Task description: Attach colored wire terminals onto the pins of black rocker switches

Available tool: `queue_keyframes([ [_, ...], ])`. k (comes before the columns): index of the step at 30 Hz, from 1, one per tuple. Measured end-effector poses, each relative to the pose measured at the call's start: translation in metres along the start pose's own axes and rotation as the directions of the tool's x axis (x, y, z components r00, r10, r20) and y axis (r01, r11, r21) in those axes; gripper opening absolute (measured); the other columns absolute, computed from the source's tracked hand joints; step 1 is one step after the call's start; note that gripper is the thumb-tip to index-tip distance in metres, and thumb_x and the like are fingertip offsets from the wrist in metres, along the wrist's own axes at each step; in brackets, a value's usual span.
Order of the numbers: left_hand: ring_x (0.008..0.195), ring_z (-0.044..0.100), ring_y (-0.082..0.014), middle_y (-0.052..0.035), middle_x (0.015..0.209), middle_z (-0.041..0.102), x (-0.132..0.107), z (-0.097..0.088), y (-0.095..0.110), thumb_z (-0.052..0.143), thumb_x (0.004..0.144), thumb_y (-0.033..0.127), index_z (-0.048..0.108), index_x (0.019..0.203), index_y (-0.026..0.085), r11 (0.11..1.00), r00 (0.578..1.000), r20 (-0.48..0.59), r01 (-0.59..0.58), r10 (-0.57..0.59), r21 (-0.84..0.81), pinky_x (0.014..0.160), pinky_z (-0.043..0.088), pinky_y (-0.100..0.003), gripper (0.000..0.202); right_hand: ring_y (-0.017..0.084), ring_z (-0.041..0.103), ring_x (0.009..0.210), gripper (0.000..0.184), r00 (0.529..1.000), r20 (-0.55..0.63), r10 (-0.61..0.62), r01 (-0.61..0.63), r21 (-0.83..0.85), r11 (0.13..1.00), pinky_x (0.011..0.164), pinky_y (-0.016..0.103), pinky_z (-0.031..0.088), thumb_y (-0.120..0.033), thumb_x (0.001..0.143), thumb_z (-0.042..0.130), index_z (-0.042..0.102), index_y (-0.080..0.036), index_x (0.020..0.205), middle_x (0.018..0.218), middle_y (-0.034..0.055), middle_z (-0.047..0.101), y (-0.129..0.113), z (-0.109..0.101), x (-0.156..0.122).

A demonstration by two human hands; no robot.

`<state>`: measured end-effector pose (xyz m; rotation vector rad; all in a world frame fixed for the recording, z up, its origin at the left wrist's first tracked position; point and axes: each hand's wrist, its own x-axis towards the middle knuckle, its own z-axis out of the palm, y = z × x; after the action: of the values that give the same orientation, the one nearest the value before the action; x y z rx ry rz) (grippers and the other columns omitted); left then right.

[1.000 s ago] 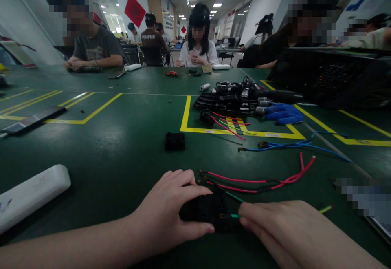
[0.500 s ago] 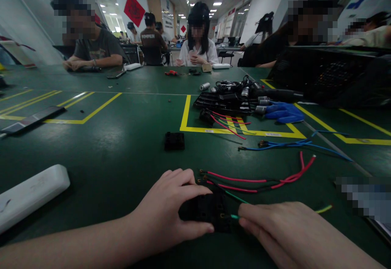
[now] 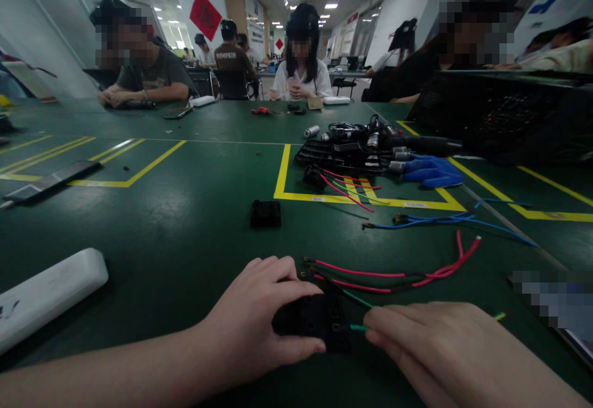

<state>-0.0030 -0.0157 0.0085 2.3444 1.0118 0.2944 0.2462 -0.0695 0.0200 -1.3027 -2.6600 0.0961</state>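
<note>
Black block (image 3: 311, 316) in left grip (image 3: 266, 312), right grip (image 3: 419, 334) pinching green wire (image 3: 358, 327), red wires (image 3: 445, 272) near block's far edge

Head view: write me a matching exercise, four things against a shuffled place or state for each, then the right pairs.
1. Left hand
2. Right hand
3. Blue wires
4. White object

A. Farther off than the thick red wires
B. Cut off by the picture's left edge
C. Gripping a black part
D. Pinching a green wire

Pairs: 1-C, 2-D, 3-A, 4-B
</note>
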Motion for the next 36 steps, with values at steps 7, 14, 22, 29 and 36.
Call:
queue_keyframes([
  [7,0.092,0.058,-0.0243,-0.0005,0.097,0.06,0.001,0.0,0.0,0.089,0.073,0.024,0.073,0.116,0.029,1.0,1.0,-0.006,-0.008,0.008,-0.012,0.078,0.04,-0.037,0.046,0.016,0.07,0.054,0.023,0.984,0.151,0.094,-0.099,0.023,0.995,0.052,0.022,0.05,-0.01,0.091,0.051,0.065,-0.026,0.084,0.069,-0.0031,0.073,-0.003,0.004,0.004],
  [14,0.093,0.057,-0.0257,-0.001,0.098,0.06,-0.001,0.002,-0.001,0.087,0.074,0.024,0.072,0.116,0.03,1.0,1.0,-0.007,0.004,-0.004,0.003,0.079,0.039,-0.039,0.045,0.016,0.07,0.055,0.025,0.999,-0.035,-0.03,0.03,-0.007,1.0,0.049,0.023,0.051,-0.005,0.085,0.05,0.064,-0.026,0.082,0.071,-0.0031,0.073,-0.005,-0.003,0.001],
  [22,0.092,0.056,-0.0249,-0.0005,0.099,0.06,-0.001,0.001,0.0,0.087,0.075,0.025,0.071,0.117,0.03,1.0,1.0,-0.002,-0.004,0.004,-0.002,0.079,0.038,-0.038,0.045,0.016,0.071,0.057,0.024,0.994,0.098,0.05,-0.05,0.0,0.999,0.053,0.021,0.051,-0.005,0.086,0.052,0.065,-0.026,0.085,0.072,-0.002,0.075,-0.003,0.002,-0.001],
  [29,0.092,0.056,-0.0241,-0.0007,0.1,0.06,-0.001,0.0,0.0,0.085,0.075,0.023,0.071,0.116,0.031,1.0,1.0,0.0,-0.022,0.022,-0.02,0.079,0.039,-0.038,0.044,0.017,0.073,0.057,0.024,0.973,0.192,0.132,-0.139,0.024,0.99,0.049,0.021,0.048,-0.007,0.089,0.054,0.067,-0.027,0.091,0.073,-0.003,0.076,-0.005,0.011,0.001],
  [36,0.093,0.056,-0.0238,-0.0009,0.1,0.06,-0.001,0.0,-0.001,0.086,0.074,0.022,0.071,0.115,0.03,0.999,1.0,-0.009,-0.016,0.016,-0.042,0.081,0.041,-0.037,0.044,0.018,0.073,0.057,0.029,0.977,0.186,0.099,-0.106,0.03,0.994,0.048,0.023,0.048,-0.003,0.083,0.051,0.065,-0.027,0.09,0.074,-0.0039,0.076,-0.003,0.01,0.001],
])
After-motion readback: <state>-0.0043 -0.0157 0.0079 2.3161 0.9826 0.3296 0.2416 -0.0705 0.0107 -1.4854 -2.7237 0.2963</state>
